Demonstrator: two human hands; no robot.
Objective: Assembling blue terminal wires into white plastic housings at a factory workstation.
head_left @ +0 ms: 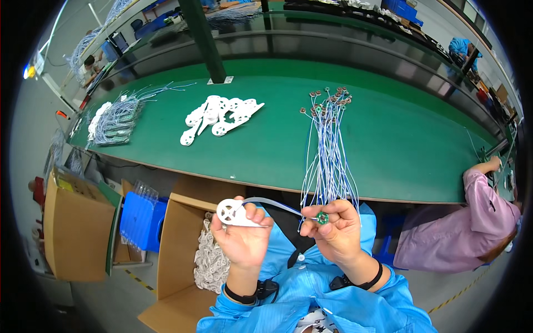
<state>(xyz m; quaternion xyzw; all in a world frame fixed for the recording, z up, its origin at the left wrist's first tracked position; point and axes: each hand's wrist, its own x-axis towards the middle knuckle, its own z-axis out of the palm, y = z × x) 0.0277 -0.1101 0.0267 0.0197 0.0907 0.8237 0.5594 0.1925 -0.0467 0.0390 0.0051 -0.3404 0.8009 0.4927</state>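
Observation:
My left hand (244,244) is closed on a flat white plastic part (240,213) with a round, spoked end, holding it over the table's near edge. Between the thumb and fingers of my right hand (340,236) is a small round green circuit board (322,217). A pale, bluish strip of wire (272,202) arches from the white part across to the board; how its ends are fixed cannot be made out. Just beyond my right hand lies a bundle of blue and white wires (327,150), with small round coppery and green boards (330,105) at its far end.
A pile of white parts (216,114) lies on the green table (266,155). Farther left is a bagged wire bundle (116,119). A cardboard box (180,244) of white pieces stands below, beside a blue bin (141,221). A person in pink (444,238) sits at the right.

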